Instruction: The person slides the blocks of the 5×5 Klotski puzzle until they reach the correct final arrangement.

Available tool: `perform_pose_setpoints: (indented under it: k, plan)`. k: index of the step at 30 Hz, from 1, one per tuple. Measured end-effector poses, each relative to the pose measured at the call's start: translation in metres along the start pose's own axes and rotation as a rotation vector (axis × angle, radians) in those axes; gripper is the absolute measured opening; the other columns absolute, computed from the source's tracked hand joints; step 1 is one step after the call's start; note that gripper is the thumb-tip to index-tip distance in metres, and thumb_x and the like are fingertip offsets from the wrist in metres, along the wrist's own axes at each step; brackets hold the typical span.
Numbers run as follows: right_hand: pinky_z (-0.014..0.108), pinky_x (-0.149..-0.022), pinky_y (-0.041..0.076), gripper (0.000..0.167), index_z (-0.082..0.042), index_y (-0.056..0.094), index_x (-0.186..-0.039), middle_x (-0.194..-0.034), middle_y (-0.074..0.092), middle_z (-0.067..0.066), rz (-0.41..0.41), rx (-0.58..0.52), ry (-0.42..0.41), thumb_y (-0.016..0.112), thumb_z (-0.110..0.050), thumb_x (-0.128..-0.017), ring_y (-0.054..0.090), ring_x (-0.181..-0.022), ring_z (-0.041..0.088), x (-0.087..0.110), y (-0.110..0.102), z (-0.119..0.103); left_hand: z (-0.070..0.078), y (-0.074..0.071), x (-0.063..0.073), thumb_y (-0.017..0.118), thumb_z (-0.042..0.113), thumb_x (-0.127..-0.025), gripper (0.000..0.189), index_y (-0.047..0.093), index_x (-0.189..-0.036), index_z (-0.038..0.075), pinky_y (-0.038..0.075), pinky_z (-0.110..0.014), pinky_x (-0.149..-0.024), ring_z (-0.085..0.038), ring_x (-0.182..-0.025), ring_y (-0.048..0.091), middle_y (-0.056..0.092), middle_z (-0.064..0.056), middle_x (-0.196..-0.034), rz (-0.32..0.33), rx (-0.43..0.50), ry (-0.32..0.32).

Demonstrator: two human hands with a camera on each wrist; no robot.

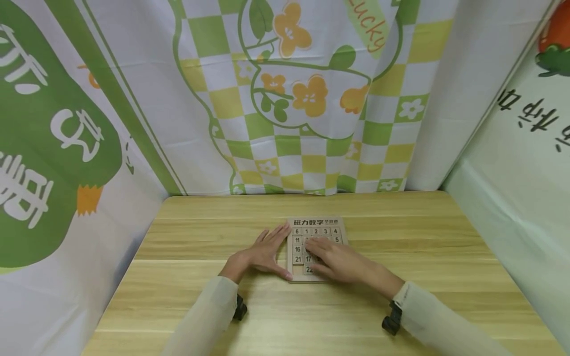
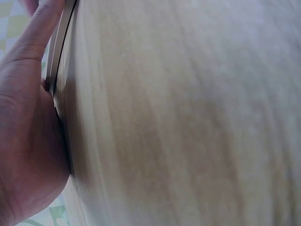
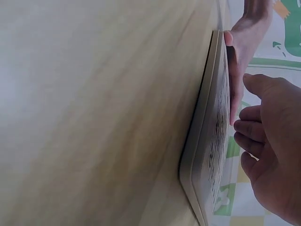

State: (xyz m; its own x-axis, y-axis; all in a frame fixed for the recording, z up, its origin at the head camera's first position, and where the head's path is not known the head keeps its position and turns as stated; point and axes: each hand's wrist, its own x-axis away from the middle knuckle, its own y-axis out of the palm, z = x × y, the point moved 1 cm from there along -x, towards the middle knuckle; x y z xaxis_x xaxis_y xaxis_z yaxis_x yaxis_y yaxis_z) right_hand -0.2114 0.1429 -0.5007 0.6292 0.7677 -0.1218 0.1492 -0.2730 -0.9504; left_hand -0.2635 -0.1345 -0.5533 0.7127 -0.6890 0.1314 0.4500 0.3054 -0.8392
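Note:
A wooden number sliding puzzle point(image 1: 317, 222) lies flat on the table, with dark characters printed along its far edge. Its far row reads 6, 1, 2, 3, 4, and the left column goes on with 11, 16 and 21 above a gap at the near left. My left hand point(image 1: 264, 253) rests along the left side, thumb spread to the near corner and fingertips at the far part of the edge. Over the number tiles lies my right hand point(image 1: 340, 259), its fingers slightly bent and hiding the middle and right tiles. The right wrist view shows these fingers point(image 3: 251, 129) above the board's face.
The light wood table point(image 1: 200, 217) extends around the puzzle on every side. Behind it hangs a checked, flower-printed curtain point(image 1: 289, 138), with printed cloth walls point(image 1: 512, 198) at both sides. Each wrist wears a small black camera point(image 1: 392, 319).

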Motion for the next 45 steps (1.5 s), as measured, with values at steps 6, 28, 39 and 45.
perform_pose_setpoints:
  k: [6,28,39,45]
  plan:
    - [0.057,-0.121,0.040,0.060,0.002,0.049,-0.155,-0.159,0.050,0.022,-0.030,0.002,0.037,0.059,-0.037,-0.110,0.047,-0.148,0.042,-0.014,0.003,0.004,-0.001,0.003,-0.001,0.073,0.089,-0.071,0.146,0.000,-0.172,0.014,-0.007,-0.057,-0.131,-0.025,-0.165,-0.004,-0.003,-0.006,-0.180,0.004,-0.006,-0.015]
    - [0.056,-0.125,0.036,0.062,0.004,0.048,-0.155,-0.162,0.047,0.021,-0.049,0.014,0.044,0.058,-0.037,-0.110,0.044,-0.150,0.040,-0.037,0.015,0.009,0.003,-0.002,0.001,0.074,0.087,-0.072,0.145,0.001,-0.171,0.011,-0.006,-0.060,-0.131,-0.028,-0.165,-0.003,-0.002,-0.009,-0.179,-0.012,0.007,-0.012]
    - [0.054,-0.123,0.039,0.061,0.000,0.051,-0.155,-0.160,0.051,0.019,-0.065,0.038,0.033,0.057,-0.041,-0.110,0.047,-0.148,0.039,-0.020,0.016,-0.010,-0.001,0.005,-0.001,0.076,0.084,-0.074,0.143,0.000,-0.171,0.011,-0.006,-0.057,-0.132,-0.026,-0.165,-0.003,-0.003,-0.007,-0.179,-0.012,-0.038,-0.024]
    - [0.053,-0.124,0.037,0.062,-0.001,0.050,-0.156,-0.162,0.048,0.018,-0.077,0.020,0.035,0.057,-0.042,-0.110,0.045,-0.150,0.039,-0.014,0.016,-0.017,-0.007,0.006,-0.003,0.075,0.086,-0.072,0.145,-0.002,-0.171,0.014,-0.007,-0.056,-0.131,-0.025,-0.165,-0.004,-0.004,-0.005,-0.179,-0.004,-0.025,-0.020]
